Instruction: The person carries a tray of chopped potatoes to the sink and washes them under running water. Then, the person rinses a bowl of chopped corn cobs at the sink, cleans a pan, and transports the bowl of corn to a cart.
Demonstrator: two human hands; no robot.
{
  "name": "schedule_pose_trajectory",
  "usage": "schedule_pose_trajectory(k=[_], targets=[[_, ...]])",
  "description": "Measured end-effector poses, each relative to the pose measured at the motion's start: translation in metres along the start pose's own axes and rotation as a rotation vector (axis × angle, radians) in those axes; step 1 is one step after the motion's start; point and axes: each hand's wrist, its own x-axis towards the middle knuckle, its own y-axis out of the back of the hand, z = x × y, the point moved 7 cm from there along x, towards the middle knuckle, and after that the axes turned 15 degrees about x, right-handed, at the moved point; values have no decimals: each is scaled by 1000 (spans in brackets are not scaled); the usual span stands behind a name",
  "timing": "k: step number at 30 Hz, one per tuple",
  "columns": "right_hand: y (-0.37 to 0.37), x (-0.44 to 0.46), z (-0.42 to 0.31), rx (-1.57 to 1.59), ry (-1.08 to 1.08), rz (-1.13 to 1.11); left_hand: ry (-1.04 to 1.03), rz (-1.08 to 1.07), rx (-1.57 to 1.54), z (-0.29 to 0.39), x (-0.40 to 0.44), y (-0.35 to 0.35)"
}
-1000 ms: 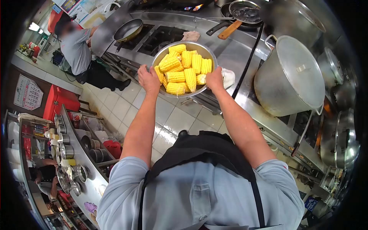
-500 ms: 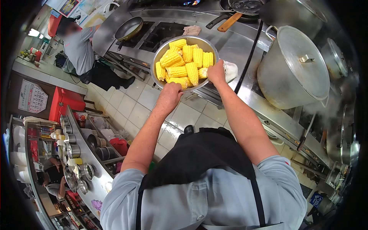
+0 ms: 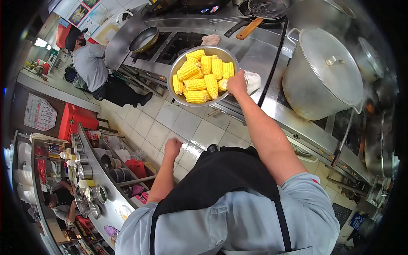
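Observation:
A wide metal bowl heaped with pieces of yellow corn is at the upper middle, by the front edge of the steel stove counter. My right hand grips the bowl's right rim, its fingers closed over the edge. A white cloth lies just beside that hand. Away from the bowl, over the tiled floor, my left hand hangs with its fingers curled closed and nothing visible in it.
A large lidded pot stands on the stove at the right. Pans rest on the burners behind. A co-worker stands at the upper left. Small metal pots line the left counter, and a red box is near it.
My left hand has let go of the bowl and moved down towards my body. My right hand stays on the rim. The co-worker's head has turned.

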Motion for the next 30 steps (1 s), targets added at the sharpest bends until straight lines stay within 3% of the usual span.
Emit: schedule_pose_trajectory(k=[3, 5, 7, 9, 12, 14, 17, 20, 22, 26, 29, 30], targets=[[2, -3, -2, 47, -54, -26, -79, -123, 42, -53, -42, -83], [0, -2, -1, 43, -59, -31, -25, -218, 37, -85, -67, -123], [-1, -1, 0, 37, -37, -18, 125, -289, 9, -88, -80, -118], [-2, -1, 1, 36, -35, -15, 364, -333, -45, -59, -97, -65], [-2, 0, 1, 45, -48, -19, 309, -203, 75, -72, -82, -68], [-2, 0, 1, 53, -45, -9, 290, -1, -138, -67, -54, -51], [-4, 6, 6, -79, 73, 63, 43, 293, -168, 15, 10, 78], [7, -16, -15, 54, -152, -51, -203, 629, -57, 99, 64, 181], [7, -16, -14, 46, -154, -57, -371, 727, 64, 156, 89, 228], [5, -11, -10, 50, -164, -60, -585, 707, 243, 214, 146, 232], [5, -11, -6, 61, -172, -63, -572, 595, 376, 227, 177, 213], [-3, 3, 7, 17, -56, -34, -591, 624, 374, 230, 185, 209]])
